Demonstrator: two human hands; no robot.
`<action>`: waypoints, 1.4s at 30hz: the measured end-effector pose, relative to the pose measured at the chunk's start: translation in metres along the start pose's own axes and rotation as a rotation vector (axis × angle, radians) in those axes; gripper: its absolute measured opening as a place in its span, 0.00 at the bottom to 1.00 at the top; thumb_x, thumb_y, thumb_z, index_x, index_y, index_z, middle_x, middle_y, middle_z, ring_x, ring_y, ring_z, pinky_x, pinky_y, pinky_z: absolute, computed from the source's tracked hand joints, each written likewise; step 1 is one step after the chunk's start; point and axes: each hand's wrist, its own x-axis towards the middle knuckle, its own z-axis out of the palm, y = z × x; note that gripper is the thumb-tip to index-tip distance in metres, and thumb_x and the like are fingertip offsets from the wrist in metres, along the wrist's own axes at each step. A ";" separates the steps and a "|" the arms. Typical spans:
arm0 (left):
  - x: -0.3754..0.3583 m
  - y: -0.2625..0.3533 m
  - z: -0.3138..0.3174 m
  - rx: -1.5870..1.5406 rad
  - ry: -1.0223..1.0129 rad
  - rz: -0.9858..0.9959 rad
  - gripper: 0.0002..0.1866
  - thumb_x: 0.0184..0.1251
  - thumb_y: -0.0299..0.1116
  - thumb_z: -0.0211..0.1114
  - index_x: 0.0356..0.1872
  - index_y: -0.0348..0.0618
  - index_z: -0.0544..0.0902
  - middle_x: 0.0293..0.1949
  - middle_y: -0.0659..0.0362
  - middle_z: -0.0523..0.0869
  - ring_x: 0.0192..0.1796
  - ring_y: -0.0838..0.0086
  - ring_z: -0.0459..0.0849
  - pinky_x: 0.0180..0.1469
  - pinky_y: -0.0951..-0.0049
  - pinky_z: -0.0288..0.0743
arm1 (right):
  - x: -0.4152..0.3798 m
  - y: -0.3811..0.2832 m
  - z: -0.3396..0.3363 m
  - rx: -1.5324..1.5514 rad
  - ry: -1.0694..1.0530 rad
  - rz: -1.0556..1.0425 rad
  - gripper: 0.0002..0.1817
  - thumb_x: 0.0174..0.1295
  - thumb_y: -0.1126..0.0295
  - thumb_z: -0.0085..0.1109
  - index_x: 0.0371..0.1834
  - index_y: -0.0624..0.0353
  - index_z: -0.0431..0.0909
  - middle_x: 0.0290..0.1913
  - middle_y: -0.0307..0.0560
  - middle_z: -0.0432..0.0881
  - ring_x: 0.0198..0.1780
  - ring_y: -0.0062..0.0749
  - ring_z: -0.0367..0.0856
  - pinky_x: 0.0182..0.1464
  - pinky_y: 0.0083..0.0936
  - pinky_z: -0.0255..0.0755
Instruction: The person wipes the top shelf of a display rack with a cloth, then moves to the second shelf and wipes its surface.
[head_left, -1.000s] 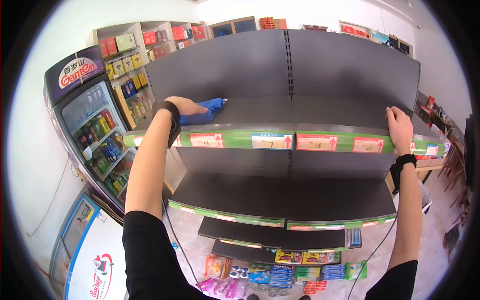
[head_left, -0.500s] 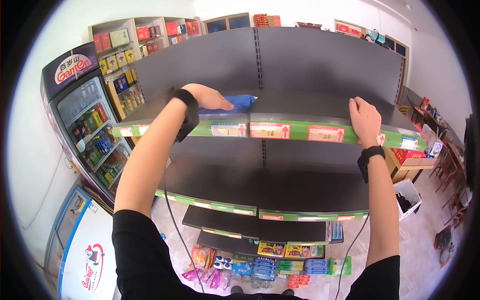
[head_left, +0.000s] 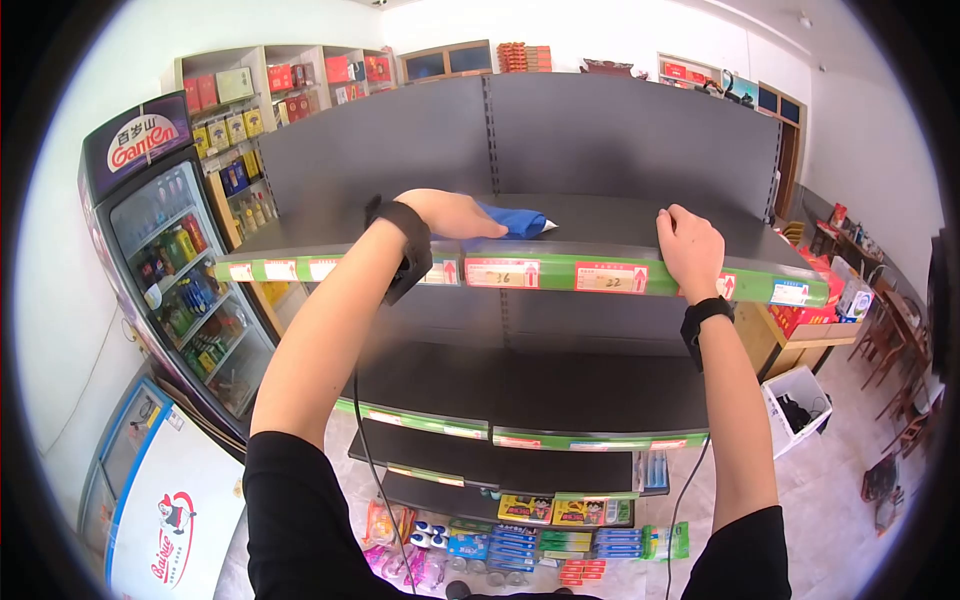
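My left hand (head_left: 450,213) presses down on a blue cloth (head_left: 518,222) with a white corner, which lies on the top shelf board (head_left: 620,217). The palm and fingers cover part of the cloth. At the right, my right hand (head_left: 690,245) is closed over the front edge of that shelf, by the green price strip (head_left: 440,270) with its paper tags. Both wrists wear black bands, and cables hang from the arms.
Lower shelf boards (head_left: 560,385) step down toward me. Packaged goods (head_left: 510,545) sit at floor level. A drinks fridge (head_left: 180,260) and a white chest freezer (head_left: 175,510) stand left. A white bin (head_left: 795,410) and a wooden table (head_left: 790,345) are right.
My left hand has slid the blue cloth right along the shelf, past the middle seam. My right hand keeps its place on the shelf edge. The view has shifted slightly.
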 end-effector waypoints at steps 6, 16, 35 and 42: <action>0.013 -0.003 0.005 -0.067 0.003 0.022 0.33 0.66 0.62 0.49 0.60 0.47 0.78 0.63 0.52 0.76 0.66 0.57 0.71 0.69 0.64 0.60 | 0.000 -0.002 -0.003 -0.005 -0.002 -0.008 0.18 0.64 0.60 0.47 0.21 0.59 0.75 0.22 0.49 0.79 0.26 0.48 0.78 0.31 0.39 0.69; 0.058 0.019 0.009 0.209 -0.002 0.013 0.28 0.70 0.55 0.45 0.63 0.53 0.76 0.63 0.53 0.76 0.66 0.57 0.72 0.67 0.61 0.63 | -0.001 -0.002 0.000 -0.014 0.035 -0.015 0.18 0.63 0.60 0.48 0.21 0.59 0.75 0.22 0.50 0.79 0.28 0.48 0.79 0.32 0.39 0.70; 0.044 -0.041 0.006 0.196 -0.034 -0.001 0.26 0.72 0.53 0.45 0.66 0.58 0.72 0.67 0.55 0.72 0.69 0.59 0.68 0.71 0.66 0.58 | 0.000 -0.004 -0.004 -0.005 -0.015 0.037 0.18 0.63 0.59 0.47 0.21 0.59 0.77 0.22 0.49 0.80 0.27 0.47 0.79 0.32 0.39 0.71; 0.035 0.035 0.007 0.000 -0.044 0.320 0.28 0.74 0.54 0.43 0.66 0.51 0.72 0.68 0.54 0.70 0.70 0.60 0.66 0.72 0.68 0.55 | 0.000 -0.005 -0.004 -0.016 0.009 0.014 0.19 0.64 0.58 0.46 0.21 0.58 0.76 0.23 0.50 0.81 0.28 0.49 0.80 0.33 0.41 0.71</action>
